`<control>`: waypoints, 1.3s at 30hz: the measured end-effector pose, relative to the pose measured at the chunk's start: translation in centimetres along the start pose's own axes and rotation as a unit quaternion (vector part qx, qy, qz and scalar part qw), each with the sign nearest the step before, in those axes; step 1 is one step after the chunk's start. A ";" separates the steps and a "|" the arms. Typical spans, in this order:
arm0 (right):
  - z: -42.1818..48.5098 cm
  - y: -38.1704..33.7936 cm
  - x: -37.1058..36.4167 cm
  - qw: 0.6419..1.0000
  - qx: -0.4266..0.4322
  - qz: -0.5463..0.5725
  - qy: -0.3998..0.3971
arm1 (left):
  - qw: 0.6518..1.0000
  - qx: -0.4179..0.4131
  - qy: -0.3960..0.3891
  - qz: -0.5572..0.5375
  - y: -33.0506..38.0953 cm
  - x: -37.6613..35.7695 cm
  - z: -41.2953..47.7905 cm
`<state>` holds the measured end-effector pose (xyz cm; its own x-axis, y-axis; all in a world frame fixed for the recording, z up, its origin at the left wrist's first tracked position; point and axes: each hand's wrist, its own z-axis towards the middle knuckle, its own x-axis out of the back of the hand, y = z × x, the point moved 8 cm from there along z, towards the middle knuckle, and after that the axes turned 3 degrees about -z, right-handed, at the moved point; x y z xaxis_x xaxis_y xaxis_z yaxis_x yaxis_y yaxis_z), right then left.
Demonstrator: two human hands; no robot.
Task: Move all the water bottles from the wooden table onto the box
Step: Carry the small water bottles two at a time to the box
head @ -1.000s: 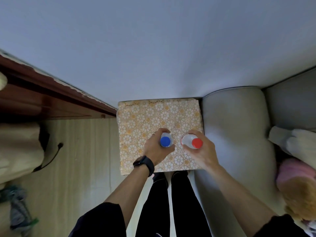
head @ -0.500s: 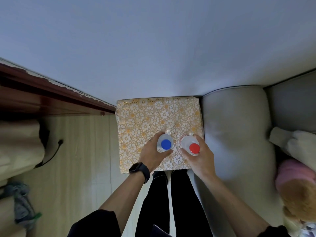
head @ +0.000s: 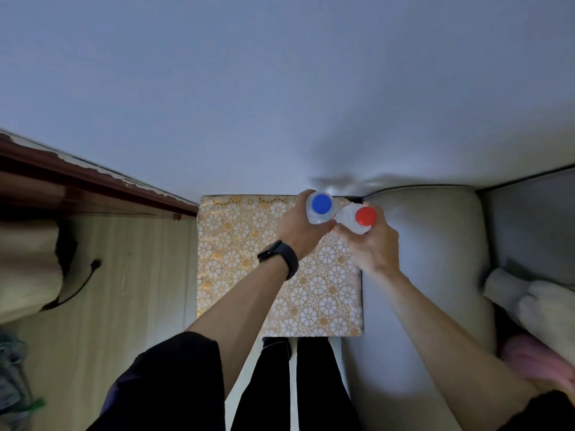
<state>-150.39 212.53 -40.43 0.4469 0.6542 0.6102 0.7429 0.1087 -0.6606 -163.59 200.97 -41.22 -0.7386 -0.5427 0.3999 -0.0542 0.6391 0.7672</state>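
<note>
Wooden table (head: 77, 181): left of the box and beyond its far left corner; only a dark red-brown edge shows.
Black cable (head: 84, 281): lies on the pale wood-look floor, well left of the box.
Box (head: 236, 259): wrapped in gold-and-white flower-patterned paper, with its far edge against the wall. The person's black-trousered legs are at its near edge.
Left arm: reaches from the near left diagonally over the box top, with the dark sleeve ending near the elbow.
Wristwatch (head: 278, 262): a black band on the left wrist, above the middle of the box.
Left hand (head: 303, 231): over the far right part of the box, back of the hand up. The fingers and thumb curl round the clear body of the blue-capped bottle.
Blue-capped water bottle (head: 320, 206): cap toward the camera, over the box's far right corner. Whether its base touches the box cannot be told.
Red-capped water bottle (head: 362, 217): close beside the blue-capped one, at the box's far right edge. Its base is hidden.
Right hand (head: 371, 247): at the box's right edge, fingers wrapped round the red-capped bottle from the near side.
Right arm: the bare forearm runs from the lower right, past the box's right side.
Sofa cushion (head: 435, 244): grey-beige, directly right of the box, against its side.
</note>
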 end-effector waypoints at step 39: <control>-13.6 -11.1 11.4 0.997 0.029 -0.017 -0.065 | 0.990 0.005 -0.025 0.140 9.2 9.3 -11.2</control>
<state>-146.73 208.57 -20.24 0.3497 0.7409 0.5734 0.7250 0.1737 -0.6665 -163.45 195.65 -24.79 -0.7585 -0.3153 0.5704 0.1515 0.7659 0.6248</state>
